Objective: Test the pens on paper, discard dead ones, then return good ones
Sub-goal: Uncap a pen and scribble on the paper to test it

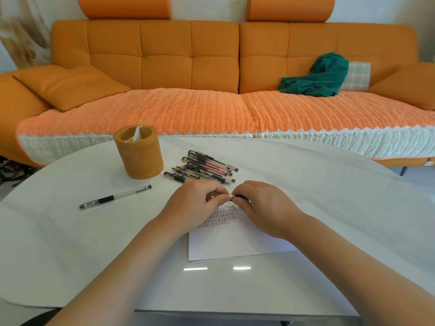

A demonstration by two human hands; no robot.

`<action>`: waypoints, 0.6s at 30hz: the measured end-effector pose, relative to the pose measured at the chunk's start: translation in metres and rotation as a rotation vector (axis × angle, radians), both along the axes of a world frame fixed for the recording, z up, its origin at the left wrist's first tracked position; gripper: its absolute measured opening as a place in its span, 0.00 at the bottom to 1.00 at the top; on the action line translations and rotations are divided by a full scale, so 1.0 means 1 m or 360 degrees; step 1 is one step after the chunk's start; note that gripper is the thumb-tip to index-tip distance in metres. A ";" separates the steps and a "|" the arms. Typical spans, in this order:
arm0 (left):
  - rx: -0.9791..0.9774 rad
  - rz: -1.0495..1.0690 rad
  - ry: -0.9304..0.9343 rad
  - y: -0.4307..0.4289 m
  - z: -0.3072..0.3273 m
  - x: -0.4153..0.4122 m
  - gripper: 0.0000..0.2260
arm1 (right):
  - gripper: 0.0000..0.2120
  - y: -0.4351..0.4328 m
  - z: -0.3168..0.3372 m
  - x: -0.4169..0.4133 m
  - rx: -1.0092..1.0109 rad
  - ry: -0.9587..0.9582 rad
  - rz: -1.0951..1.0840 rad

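Left hand (200, 199), right hand (261, 206) — 1 pen (236, 196) between

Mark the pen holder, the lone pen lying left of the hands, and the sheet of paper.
pen holder (141, 158): head view, front of its side wall.
lone pen (124, 194): head view, middle of its clear barrel.
sheet of paper (223, 245): head view, blank lower part.

Left hand (200, 198): bare, palm down, fingers curled, tips pinching one end of a slim clear-and-black pen (239, 196). Right hand (261, 205): bare, palm down, fingers curled, pinching the other end. Forearms: bare, converging from the lower corners.
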State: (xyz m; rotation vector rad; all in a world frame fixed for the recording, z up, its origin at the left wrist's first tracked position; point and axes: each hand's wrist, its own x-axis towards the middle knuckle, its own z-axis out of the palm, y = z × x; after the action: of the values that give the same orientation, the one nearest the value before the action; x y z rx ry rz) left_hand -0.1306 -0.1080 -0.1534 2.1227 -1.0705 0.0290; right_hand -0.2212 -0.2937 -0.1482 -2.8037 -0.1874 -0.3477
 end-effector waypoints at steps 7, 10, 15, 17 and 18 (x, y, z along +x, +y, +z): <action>-0.0060 -0.0009 0.0052 -0.001 0.000 -0.004 0.03 | 0.12 0.004 0.001 -0.003 -0.0181 -0.0130 -0.0043; -0.0051 -0.0002 0.0045 0.000 0.001 -0.004 0.03 | 0.12 0.006 0.001 -0.002 -0.0199 -0.0100 -0.0089; -0.0047 0.0032 0.0025 0.004 0.005 -0.002 0.02 | 0.14 0.006 0.004 0.000 -0.0135 -0.0016 -0.0148; 0.0022 0.0049 -0.0024 0.005 0.008 -0.001 0.03 | 0.14 0.006 0.005 0.000 -0.0086 0.0046 -0.0131; 0.0084 0.0069 -0.0066 0.006 0.009 0.001 0.03 | 0.14 0.006 0.006 -0.001 -0.0047 0.0064 -0.0125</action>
State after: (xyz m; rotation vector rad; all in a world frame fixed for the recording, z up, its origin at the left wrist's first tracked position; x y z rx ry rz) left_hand -0.1299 -0.1018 -0.1444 2.2013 -1.0602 0.0662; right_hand -0.2220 -0.2880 -0.1421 -2.8501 -0.0743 -0.3085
